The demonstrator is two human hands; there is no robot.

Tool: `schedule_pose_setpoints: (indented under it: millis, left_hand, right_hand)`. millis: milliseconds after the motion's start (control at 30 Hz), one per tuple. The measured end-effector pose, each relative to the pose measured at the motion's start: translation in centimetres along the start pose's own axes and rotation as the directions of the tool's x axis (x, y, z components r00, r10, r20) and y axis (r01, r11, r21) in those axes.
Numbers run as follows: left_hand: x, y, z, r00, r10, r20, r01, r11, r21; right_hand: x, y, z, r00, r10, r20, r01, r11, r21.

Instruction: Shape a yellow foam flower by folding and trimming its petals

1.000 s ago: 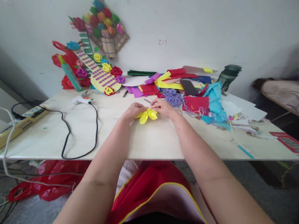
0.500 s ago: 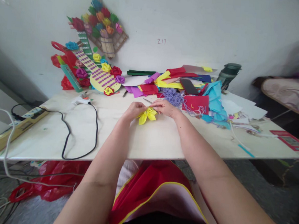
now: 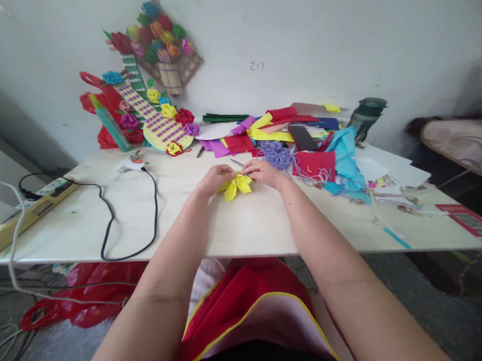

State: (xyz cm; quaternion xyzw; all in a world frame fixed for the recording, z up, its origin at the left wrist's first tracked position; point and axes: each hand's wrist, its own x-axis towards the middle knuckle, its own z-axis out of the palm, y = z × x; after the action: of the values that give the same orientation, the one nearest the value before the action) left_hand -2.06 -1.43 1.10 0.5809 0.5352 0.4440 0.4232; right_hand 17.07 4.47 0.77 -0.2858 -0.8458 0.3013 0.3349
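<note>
A yellow paper flower with pointed petals is held between my two hands, low over the white table. My left hand is closed on its left side, fingers pinched at the petals. At the upper right of the flower, my right hand has its fingers closed on the edge. A thin pointed metal tip, perhaps of scissors, shows just beyond my right fingers; the rest of it is hidden. Close behind lies a tangle of purple yarn.
Coloured paper sheets, a dark phone and blue crepe paper lie along the back. A green bottle stands right. At left are a glue gun, its black cord and a power strip.
The camera view has shifted slightly. Both hands stay at the flower, whose petals have turned a little; the grip looks the same.
</note>
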Motion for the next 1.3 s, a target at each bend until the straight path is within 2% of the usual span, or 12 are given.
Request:
schedule_pose_setpoints:
  millis: [333, 600, 733, 833, 933, 1133, 1300]
  left_hand:
    - [-0.3, 0.3, -0.1, 0.999, -0.035, 0.041, 0.036, 0.999, -0.018]
    - [-0.3, 0.4, 0.0, 0.998, -0.055, 0.031, 0.055, 0.998, 0.009]
    - [-0.1, 0.2, 0.1, 0.996, -0.086, 0.035, 0.089, 0.992, -0.089]
    - [0.0, 0.2, -0.2, 0.994, -0.097, 0.047, 0.105, 0.965, -0.239]
    - [0.2, 0.2, -0.6, 0.995, -0.093, 0.019, 0.094, 0.946, -0.310]
    - [0.4, 0.2, -0.8, 0.982, -0.098, -0.161, 0.027, 0.920, -0.391]
    - [0.7, 0.2, -0.4, 0.976, -0.165, -0.140, 0.082, 0.881, -0.466]
  right_hand:
    - [-0.4, 0.6, 0.3, 0.996, 0.033, 0.083, -0.041, 0.995, 0.096]
    - [-0.1, 0.4, 1.2, 0.996, -0.055, -0.070, 0.053, 0.998, -0.030]
    - [0.2, 0.5, 1.2, 0.993, -0.047, -0.111, 0.041, 0.997, -0.059]
    - [0.3, 0.7, 1.3, 0.988, -0.035, -0.150, 0.029, 0.999, -0.038]
    - [0.3, 0.7, 1.4, 0.981, -0.016, -0.193, 0.019, 1.000, 0.014]
    - [0.6, 0.9, 1.4, 0.954, 0.030, -0.297, 0.001, 0.994, 0.106]
    - [0.8, 1.0, 1.3, 0.923, 0.067, -0.378, -0.026, 0.993, 0.112]
